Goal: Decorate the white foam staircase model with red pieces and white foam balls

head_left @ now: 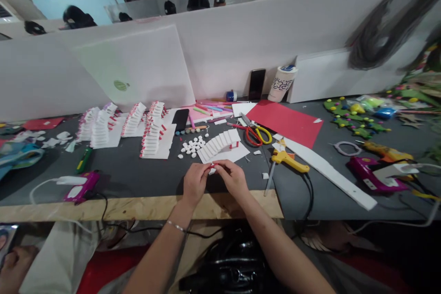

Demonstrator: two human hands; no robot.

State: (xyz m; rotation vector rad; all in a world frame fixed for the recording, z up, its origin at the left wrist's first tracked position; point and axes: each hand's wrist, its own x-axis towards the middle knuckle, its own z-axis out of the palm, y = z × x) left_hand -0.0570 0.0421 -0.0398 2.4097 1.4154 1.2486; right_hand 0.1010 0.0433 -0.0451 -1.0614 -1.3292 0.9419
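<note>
My left hand (195,181) and my right hand (233,177) meet at the near side of the table. Between their fingertips they pinch a small red and white piece (212,170), too small to name further. Just beyond my fingers stands a white curved stepped model (220,143) on a white base, with red posts under its right end. To its left lies a loose pile of small white round pieces (193,146). Red-handled scissors (252,136) and a yellow-handled pair (263,134) rest behind it to the right.
Several similar stepped models (155,135) stand at left. A yellow glue gun (289,161) lies right of my hands, its cord hanging off the edge. Red sheet (287,121), white cup (282,83), phone (257,84) and purple power strips (81,187) are around. Another person's hand (17,264) shows at lower left.
</note>
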